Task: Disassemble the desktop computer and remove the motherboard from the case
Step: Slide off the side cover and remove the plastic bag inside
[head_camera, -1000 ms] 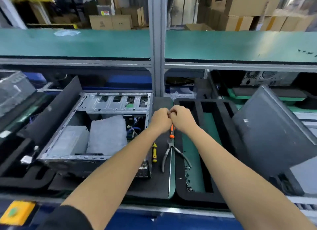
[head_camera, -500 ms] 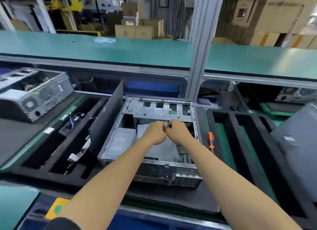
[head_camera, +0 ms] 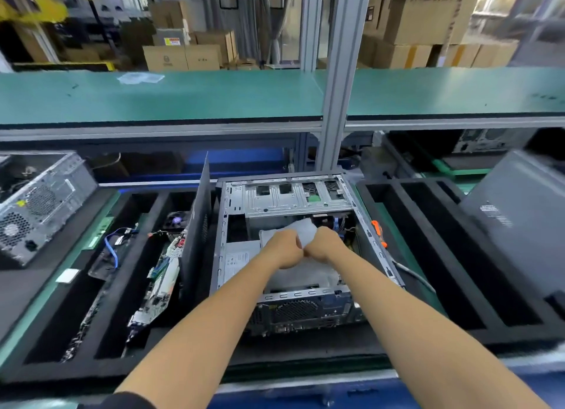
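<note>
Head view: since a second ago the view has swung left, so the open case (head_camera: 293,249) now lies at the centre, under both fists. Left hand (head_camera: 282,251) and right hand (head_camera: 324,246) touch, fingers curled; what they hold I cannot tell. The screwdriver (head_camera: 378,233) lies at 3 o'clock. Motherboard removal seems not yet begun.

Silver-grey computer case (head_camera: 293,194) with perforated rear grille; white-grey cloth (head_camera: 305,230); orange-handled screwdriver (head_camera: 378,233); black foam trays (head_camera: 428,256); green surface (head_camera: 183,97); blue cable (head_camera: 111,249).
</note>
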{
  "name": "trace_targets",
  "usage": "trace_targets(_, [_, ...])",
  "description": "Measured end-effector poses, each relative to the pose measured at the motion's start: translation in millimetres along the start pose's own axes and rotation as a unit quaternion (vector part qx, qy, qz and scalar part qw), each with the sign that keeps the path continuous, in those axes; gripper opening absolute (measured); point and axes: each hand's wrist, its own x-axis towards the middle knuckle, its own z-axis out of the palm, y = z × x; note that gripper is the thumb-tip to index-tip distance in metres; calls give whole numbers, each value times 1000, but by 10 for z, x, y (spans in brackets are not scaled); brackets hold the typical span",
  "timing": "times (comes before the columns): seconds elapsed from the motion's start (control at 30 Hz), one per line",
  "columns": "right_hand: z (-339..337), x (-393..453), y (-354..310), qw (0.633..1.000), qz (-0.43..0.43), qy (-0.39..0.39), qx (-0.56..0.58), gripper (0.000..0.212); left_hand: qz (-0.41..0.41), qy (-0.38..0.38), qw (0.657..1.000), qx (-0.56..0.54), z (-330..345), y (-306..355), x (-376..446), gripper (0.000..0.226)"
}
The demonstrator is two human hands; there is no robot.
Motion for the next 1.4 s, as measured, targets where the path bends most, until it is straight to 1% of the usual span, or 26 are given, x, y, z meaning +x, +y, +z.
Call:
trace_targets(0.03, [-5, -8, -20, 1000, -9, 0, -2, 16, 1, 1, 1000, 0, -10, -7, -8, 12])
trace_targets(0.1, [0, -39, -63, 1000, -17, 10, 1, 24, 6, 3, 1000, 10, -49, -26, -16, 15])
trace_targets(0.17, [-16, -116, -150, 997, -23, 55, -39, 14, 9, 11, 1000, 14, -97, -18, -19, 14])
trace_targets(0.23, [-72, -171, -241, 992, -29, 110, -61, 12, 12, 29, 999, 18, -148, 18, -25, 15])
trace_targets(0.27, [-127, -181, -284, 989, -36, 132, -48, 12, 16, 41, 999, 16, -170, 44, -27, 19])
trace_targets(0.3, [-191, -183, -325, 988, -44, 146, -22, 18, 24, 58, 998, 3, -189, 68, -28, 22])
trace_targets(0.33, [-254, -166, -356, 988, -50, 147, 14, 21, 32, 81, 996, -20, -204, 87, -30, 22])
trace_targets(0.37, [-323, -158, -380, 986, -56, 143, 62, 19, 35, 112, 992, -50, -223, 99, -34, 20])
trace_targets(0.43, [-452, -158, -386, 971, -47, 133, 192, 6, 28, 181, 977, -105, -268, 113, -51, 17])
trace_targets(0.47, [-504, -153, -374, 955, -41, 125, 266, 8, 31, 208, 971, -114, -289, 116, -51, 18])
trace_targets(0.5, [-547, -147, -362, 936, -33, 114, 332, 15, 38, 230, 967, -107, -309, 121, -47, 19])
trace_targets(0.53, [-586, -155, -359, 917, -28, 102, 386, 21, 42, 250, 963, -91, -331, 133, -45, 21])
trace_targets(0.6, [-621, -172, -354, 878, -22, 70, 472, 25, 35, 292, 952, -85, -375, 173, -55, 30])
trace_targets(0.67, [-620, -222, -351, 842, -6, 21, 539, 25, 19, 305, 940, -152, -404, 220, -82, 45])
trace_targets(0.73, [-593, -293, -347, 814, -5, -34, 580, 28, 5, 294, 926, -236, -403, 235, -112, 59])
trace_targets(0.8, [-554, -357, -343, 795, -8, -71, 602, 31, -12, 276, 910, -309, -389, 232, -146, 65])
trace_targets(0.9, [-500, -403, -324, 781, -1, -85, 619, 34, -27, 255, 895, -364, -368, 220, -203, 59])
trace_targets(1.1, [-328, -621, -177, 782, 16, -70, 620, 36, -1, 291, 912, -290, -265, 282, -372, 50])
trace_targets(1.33, [-195, -1067, -27, 769, -32, -70, 635, 36, 27, 328, 914, -237, -85, 407, -880, 44])
trace_targets(1.4, [-82, -1231, -6, 769, -34, -83, 632, 33, 32, 338, 913, -224, -20, 373, -1094, 43])
